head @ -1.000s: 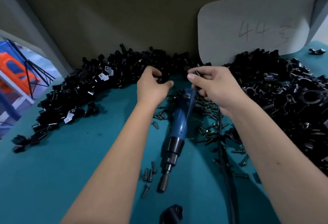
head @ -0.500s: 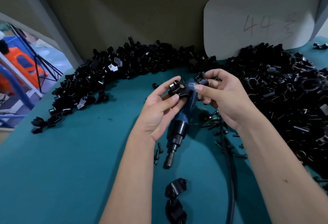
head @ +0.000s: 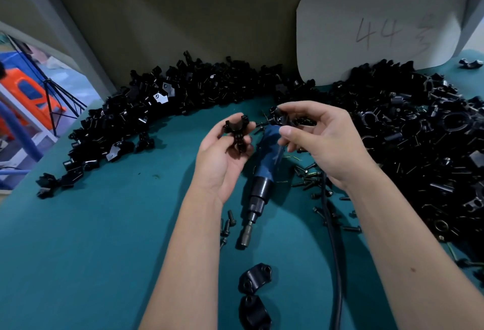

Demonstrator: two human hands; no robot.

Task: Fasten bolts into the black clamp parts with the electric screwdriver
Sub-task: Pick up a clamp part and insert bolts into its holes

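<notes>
My left hand (head: 222, 157) holds two black clamp halves (head: 237, 133) in its curled fingers, palm up. My right hand (head: 322, 143) is raised beside it and pinches a small black part (head: 279, 115) at its fingertips. Between and under the hands lies the blue electric screwdriver (head: 262, 178) on the teal table (head: 104, 238), its bit pointing toward me. Loose black bolts (head: 226, 222) lie left of the bit, and more bolts (head: 309, 180) are scattered to the right of the tool.
Large piles of black clamp parts (head: 157, 109) curve along the back, with a bigger heap (head: 419, 146) on the right. Two assembled clamps (head: 255, 293) lie near the front. The tool's black cable (head: 332, 251) runs toward me. A white card (head: 379, 28) leans on the wall.
Both hands have drawn back from the far pile toward me. The left hand now shows clamp halves in its palm, and the hands have moved slightly apart.
</notes>
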